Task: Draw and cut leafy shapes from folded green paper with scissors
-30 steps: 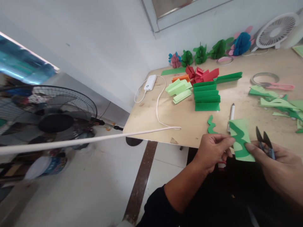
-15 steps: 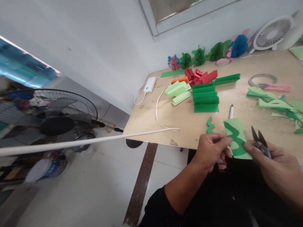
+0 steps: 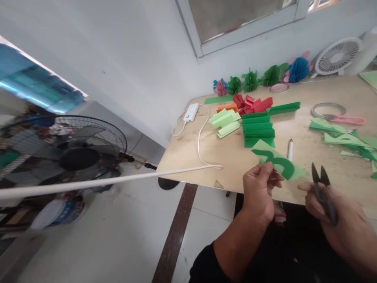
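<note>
Between thumb and fingers, my left hand (image 3: 260, 184) pinches a light green sheet of paper (image 3: 266, 147) with a dark green wavy paper strip (image 3: 282, 165) lying over it. The sheet is tilted above the table's front edge. My right hand (image 3: 330, 208) grips a pair of dark-handled scissors (image 3: 321, 184), blades pointing up and slightly parted, apart from the paper. A white pen (image 3: 290, 149) lies just beyond the sheet. Behind my left hand sits a stack of folded dark green paper (image 3: 258, 129).
Light green (image 3: 225, 122), red (image 3: 255, 104) and orange folded papers (image 3: 226, 107) lie at the back. Green scraps (image 3: 350, 137) and a pink-handled tool (image 3: 347, 119) are at right. Paper figures (image 3: 271, 74) and a white fan (image 3: 337, 57) line the wall. A white cable (image 3: 118, 181) crosses the table's left edge.
My left hand has turned the sheet and strip leftward, over the small wavy green piece. My right hand has let go of the sheet's edge and moved down, keeping the scissors.
</note>
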